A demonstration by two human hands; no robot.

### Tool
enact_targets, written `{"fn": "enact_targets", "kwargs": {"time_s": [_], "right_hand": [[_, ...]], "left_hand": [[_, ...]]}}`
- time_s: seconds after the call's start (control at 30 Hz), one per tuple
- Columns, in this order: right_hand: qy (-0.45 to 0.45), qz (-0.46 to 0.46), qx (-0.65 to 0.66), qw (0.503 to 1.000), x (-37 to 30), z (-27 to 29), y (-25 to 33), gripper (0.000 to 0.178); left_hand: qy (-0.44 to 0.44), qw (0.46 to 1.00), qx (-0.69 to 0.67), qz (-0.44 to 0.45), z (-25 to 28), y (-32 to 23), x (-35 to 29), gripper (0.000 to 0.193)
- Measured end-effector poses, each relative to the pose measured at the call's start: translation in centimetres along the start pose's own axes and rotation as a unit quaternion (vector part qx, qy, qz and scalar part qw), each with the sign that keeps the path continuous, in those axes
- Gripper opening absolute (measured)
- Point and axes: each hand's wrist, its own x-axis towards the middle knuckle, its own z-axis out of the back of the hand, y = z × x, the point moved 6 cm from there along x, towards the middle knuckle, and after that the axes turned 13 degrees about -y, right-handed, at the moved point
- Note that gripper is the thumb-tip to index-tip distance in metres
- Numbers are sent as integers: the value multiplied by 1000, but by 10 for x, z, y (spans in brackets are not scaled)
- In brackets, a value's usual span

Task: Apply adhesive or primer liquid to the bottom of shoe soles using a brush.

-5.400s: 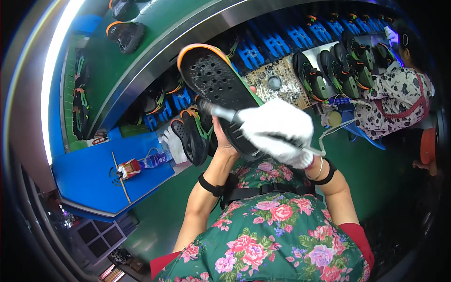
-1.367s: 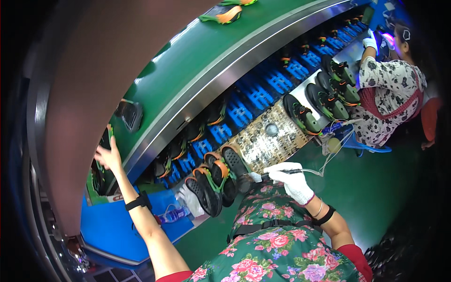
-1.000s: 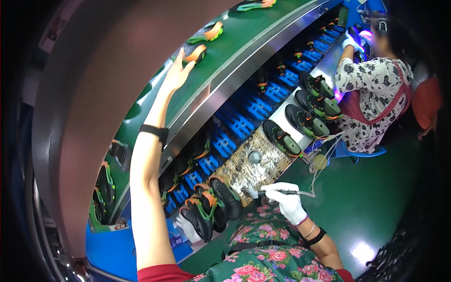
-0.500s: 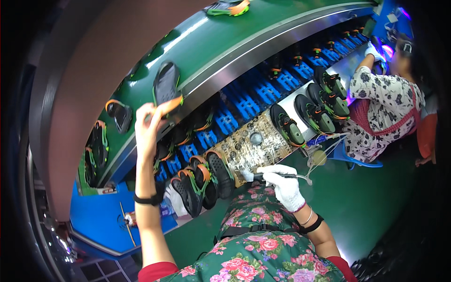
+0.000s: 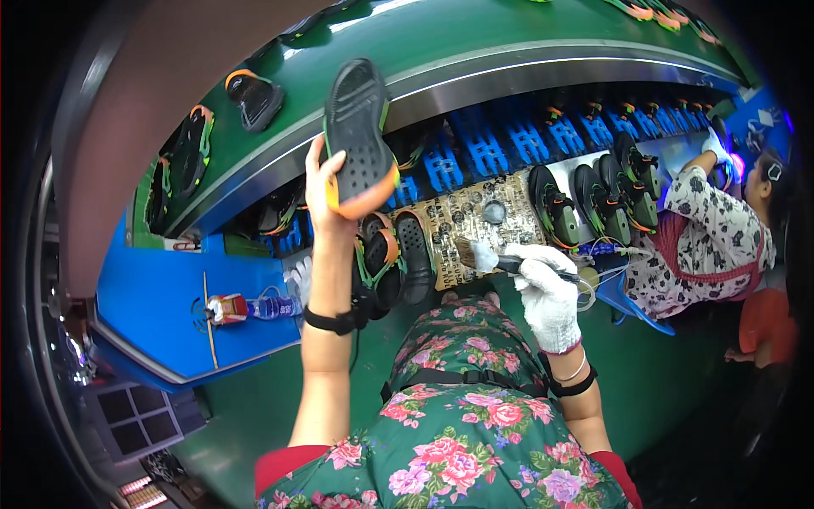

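Note:
My bare left hand grips a black clog by its heel end, near the orange heel strap. The clog is raised in front of the green conveyor, toe pointing away. In my gloved right hand is a brush with a dark handle, bristles pointing left over the worn, patterned work surface. A small round grey cup sits on that surface, beyond the brush. Close by my left wrist, several black clogs with orange and green straps stand side by side.
A green conveyor carrying more clogs runs along the back. Below it is a row of blue racks. Black shoes line the right side, near a seated co-worker. A plastic bottle lies on the blue table.
My left hand has lifted the clog off the conveyor and brought it nearer. My right hand still holds the brush. The whole view has turned, shifting the surroundings.

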Motion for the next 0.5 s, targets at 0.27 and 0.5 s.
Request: {"fn": "enact_targets", "kwargs": {"time_s": [0.27, 0.5], "right_hand": [[-9, -35, -19, 999, 0, 3, -34, 23], [13, -41, -38, 998, 0, -6, -41, 26]], "left_hand": [[-64, 993, -80, 62, 66, -55, 69, 25], [-84, 989, -103, 59, 128, -60, 64, 21]]}}
